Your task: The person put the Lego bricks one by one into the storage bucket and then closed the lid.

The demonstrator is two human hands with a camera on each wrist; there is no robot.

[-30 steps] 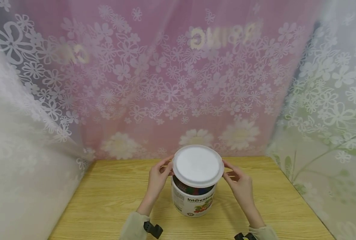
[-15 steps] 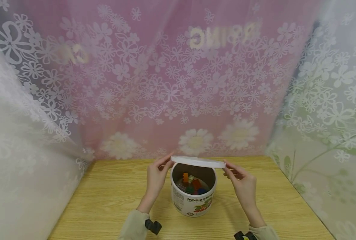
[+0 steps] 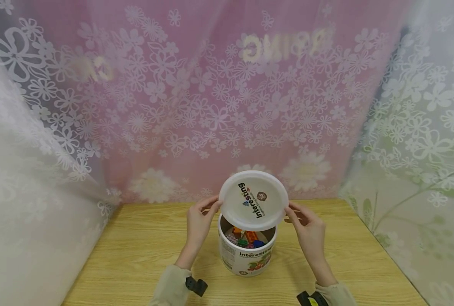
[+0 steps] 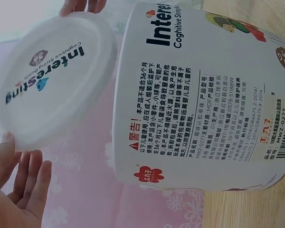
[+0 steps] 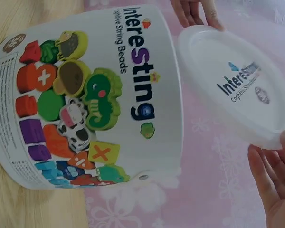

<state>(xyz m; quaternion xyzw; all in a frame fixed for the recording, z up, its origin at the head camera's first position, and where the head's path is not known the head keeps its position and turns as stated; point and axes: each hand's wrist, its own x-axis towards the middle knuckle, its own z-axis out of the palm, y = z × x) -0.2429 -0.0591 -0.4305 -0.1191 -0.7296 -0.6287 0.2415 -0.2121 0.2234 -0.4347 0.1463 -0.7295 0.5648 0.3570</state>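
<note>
A round white lid (image 3: 232, 204) with "Interesting" printed on it is held tilted above a white bucket (image 3: 230, 255) of string beads. My left hand (image 3: 199, 225) pinches the lid's left edge between thumb and fingers. On the opposite edge, my right hand (image 3: 311, 233) pinches it too. The printed face is turned towards the head view. Colourful beads (image 3: 251, 236) show inside the bucket below the lid, whose near edge hides part of the opening. Both wrist views show the lid (image 4: 52, 80) apart from the bucket's rim, with thumbs on its printed side.
The bucket stands upright on a wood-grain table (image 3: 142, 250). A pink flowered curtain (image 3: 196, 106) hangs behind the table, and pale curtains (image 3: 414, 170) enclose the sides. Black wrist cameras (image 3: 197, 286) are strapped over the sleeves.
The lid has been flipped over: first its plain white face showed, then it was edge-on, and now the printed face shows. Both hands kept their grip; the bucket stayed in place.
</note>
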